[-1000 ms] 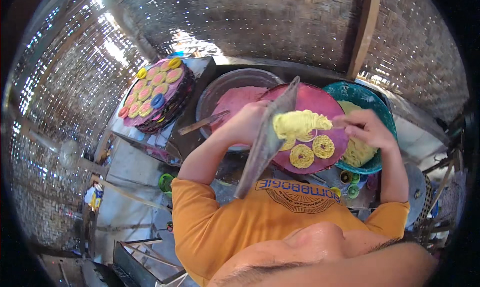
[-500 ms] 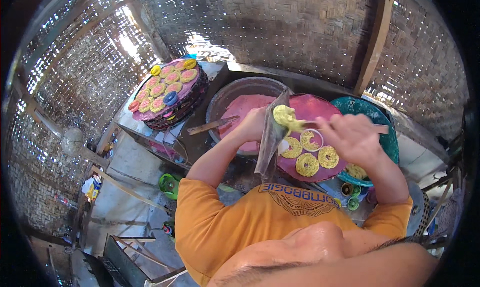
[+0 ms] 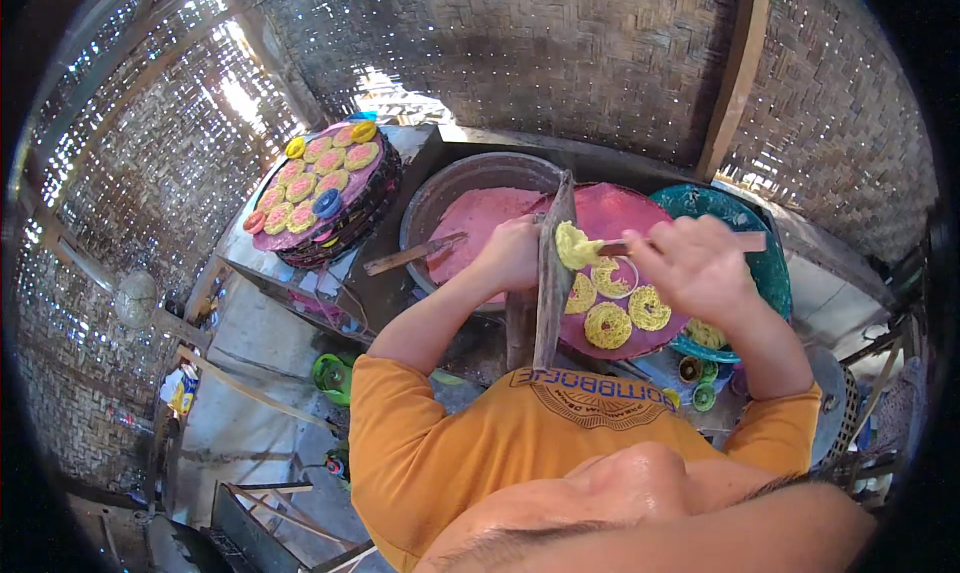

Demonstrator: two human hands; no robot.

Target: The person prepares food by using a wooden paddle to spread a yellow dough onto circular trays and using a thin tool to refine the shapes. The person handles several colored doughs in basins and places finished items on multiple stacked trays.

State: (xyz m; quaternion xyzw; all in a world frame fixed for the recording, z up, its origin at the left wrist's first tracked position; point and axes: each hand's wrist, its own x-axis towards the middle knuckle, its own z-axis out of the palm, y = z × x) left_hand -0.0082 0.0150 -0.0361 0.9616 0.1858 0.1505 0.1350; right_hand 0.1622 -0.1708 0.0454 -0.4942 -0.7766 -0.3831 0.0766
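Right now my left hand (image 3: 512, 253) grips the board (image 3: 553, 273) from its left side, holding it up on edge over the left part of the pink tray (image 3: 640, 213). My right hand (image 3: 698, 273) grasps the spatula (image 3: 748, 242), its fingers lying over the shaft, so that one end pokes out to the right and the other points left at the board. A lump of yellow paste (image 3: 576, 246) clings to the board's right face, and the spatula's tip touches it.

Below, on the near half of the tray, I have yellow rounds (image 3: 607, 327) set close together; a white ring (image 3: 637, 277) lies around one of them, just beneath the spatula. Right of the tray is the teal basin (image 3: 777, 288), with more yellow paste in its near part. To the left, the grey bowl (image 3: 425, 185) holds pink paste (image 3: 480, 218), and a stick (image 3: 400, 259) leans over its rim. Farther left, the bench (image 3: 318, 275) carries the tray stack (image 3: 375, 203), topped with yellow-and-pink pieces (image 3: 300, 187) and coloured rings (image 3: 327, 204).
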